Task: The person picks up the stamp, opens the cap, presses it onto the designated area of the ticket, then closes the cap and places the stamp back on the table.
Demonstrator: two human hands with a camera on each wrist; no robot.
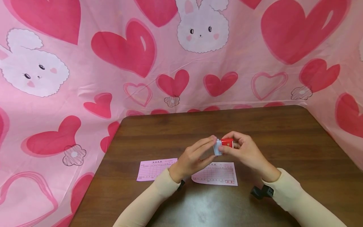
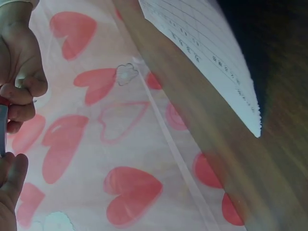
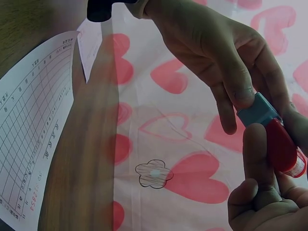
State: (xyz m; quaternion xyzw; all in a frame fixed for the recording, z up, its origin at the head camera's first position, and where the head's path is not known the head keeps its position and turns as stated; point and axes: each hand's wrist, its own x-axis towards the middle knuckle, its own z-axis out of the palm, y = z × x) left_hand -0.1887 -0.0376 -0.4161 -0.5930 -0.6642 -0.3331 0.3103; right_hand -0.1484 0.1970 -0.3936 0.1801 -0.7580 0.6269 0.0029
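Observation:
My right hand holds a small red stamp, thumb at its near side and fingers behind. At the stamp's left end sits a pale blue cap, which my left hand pinches between thumb and fingertips. Both hands meet over the table, above two pink printed slips. In the right wrist view the cap is against the red body. The right slip bears a small red boxed mark at its lower right corner. My left forearm and hand partly cover the left slip.
Dark brown wooden table extends around the slips, its back edge against a pink curtain printed with hearts and rabbits. Black wrist cameras are strapped under both cuffs; the right camera hangs low over the table.

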